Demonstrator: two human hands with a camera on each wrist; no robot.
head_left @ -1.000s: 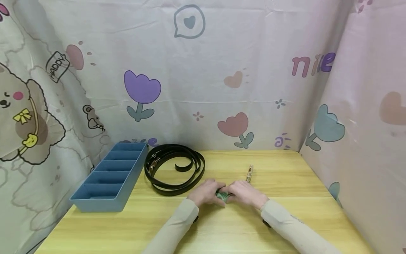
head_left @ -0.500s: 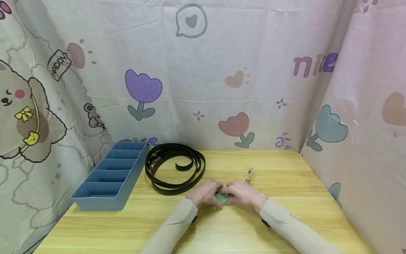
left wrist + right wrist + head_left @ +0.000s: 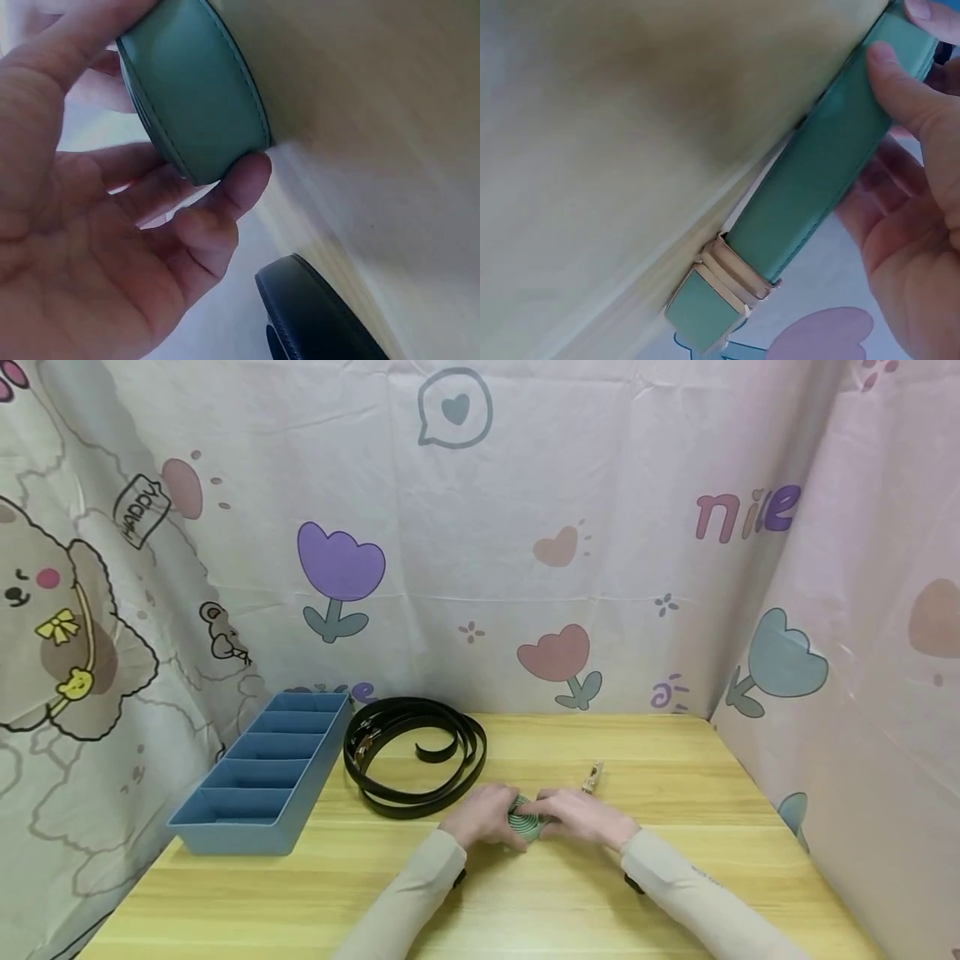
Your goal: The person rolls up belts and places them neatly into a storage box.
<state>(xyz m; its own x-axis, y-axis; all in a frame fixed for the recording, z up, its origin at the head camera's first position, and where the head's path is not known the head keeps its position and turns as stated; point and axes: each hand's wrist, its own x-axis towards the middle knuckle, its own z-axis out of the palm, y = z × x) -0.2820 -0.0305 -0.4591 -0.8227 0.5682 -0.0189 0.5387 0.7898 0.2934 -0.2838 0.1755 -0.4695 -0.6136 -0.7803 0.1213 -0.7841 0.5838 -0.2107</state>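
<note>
A green belt (image 3: 527, 828) is wound into a tight flat coil, standing on its edge on the table between my two hands. My left hand (image 3: 483, 818) grips the coil from the left; in the left wrist view its thumb and fingers curl round the green strap (image 3: 196, 97). From the right, my right hand (image 3: 583, 818) pinches the strap, thumb on the outer face in the right wrist view. The loose end, with a gold-coloured buckle (image 3: 735, 274), sticks out beyond the right hand toward the back. Some right fingertips are hidden behind the strap.
Black belts (image 3: 405, 811) lie loosely coiled left of my hands, with metal buckles inside the ring. A blue divided box (image 3: 243, 841) with several compartments stands at the left of the wooden table (image 3: 525, 910). A printed curtain (image 3: 465, 485) surrounds the back and sides.
The buckle end has drawn slightly nearer to my right hand, and more of the coil's spiral shows. Both hands stay almost in place round the green belt.
</note>
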